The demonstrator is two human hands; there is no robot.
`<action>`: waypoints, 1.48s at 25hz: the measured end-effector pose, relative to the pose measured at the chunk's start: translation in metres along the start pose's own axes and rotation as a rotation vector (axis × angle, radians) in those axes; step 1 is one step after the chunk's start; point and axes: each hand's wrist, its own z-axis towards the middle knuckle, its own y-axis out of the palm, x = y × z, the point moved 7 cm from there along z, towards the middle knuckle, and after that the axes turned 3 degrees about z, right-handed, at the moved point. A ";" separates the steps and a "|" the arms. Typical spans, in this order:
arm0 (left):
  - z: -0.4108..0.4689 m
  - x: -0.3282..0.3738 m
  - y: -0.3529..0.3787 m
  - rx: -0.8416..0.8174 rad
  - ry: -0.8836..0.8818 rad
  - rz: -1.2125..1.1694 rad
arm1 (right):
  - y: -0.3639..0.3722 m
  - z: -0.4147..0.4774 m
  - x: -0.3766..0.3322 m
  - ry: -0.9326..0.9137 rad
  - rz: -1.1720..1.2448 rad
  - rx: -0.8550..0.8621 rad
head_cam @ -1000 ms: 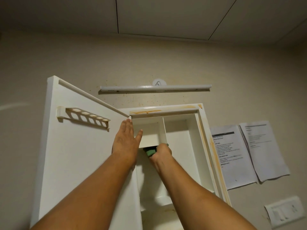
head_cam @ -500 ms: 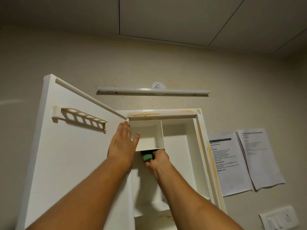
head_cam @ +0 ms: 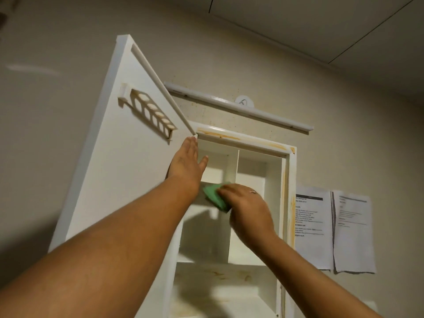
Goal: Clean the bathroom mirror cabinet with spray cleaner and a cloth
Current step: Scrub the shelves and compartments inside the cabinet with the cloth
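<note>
Far left: cabinet door [head_cam: 110,180], swung wide open, white inner face toward the viewer; carries a slotted rack [head_cam: 149,113] near its top.

Next, left hand [head_cam: 187,164]: lies flat on that inner face beside the hinged edge, just under the top corner, fingers straight and together, thumb splayed toward the opening; grips nothing. Judged a bracing hold, keeping the door from swinging back during work on the interior.

Above centre: light bar [head_cam: 238,106] on the wall, apart from the cabinet [head_cam: 241,140], top rail of the latter streaked orange-brown.

Centre: green cloth [head_cam: 215,196], at the front edge of the upper shelf, at the foot of the vertical divider [head_cam: 232,166]; partly hidden under fingers. Beside it, right hand [head_cam: 247,207]: curls over the cloth and presses it against that edge, ring visible on 1 finger. Placed so, apparently, to rub the joint of shelf and divider, a likely trap for grime.

Lower down: lower shelf [head_cam: 224,276], blotched yellow-brown, seemingly not yet wiped. Further right: right upright [head_cam: 292,203] of the frame, stained orange along its length, probably also awaiting the cloth.

Far right: 2 printed sheets [head_cam: 314,226] fixed to the wall, just beside the cabinet. Not in view: spray cleaner.
</note>
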 end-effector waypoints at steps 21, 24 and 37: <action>-0.001 -0.001 0.007 -0.011 0.006 -0.001 | 0.131 -0.061 -0.021 -0.282 -0.822 -1.042; -0.004 -0.003 0.002 -0.026 0.018 -0.034 | 0.118 -0.049 -0.018 -0.048 -0.325 -1.150; -0.003 0.000 0.001 -0.040 0.011 -0.052 | 0.121 0.000 -0.001 -0.483 -0.611 -0.543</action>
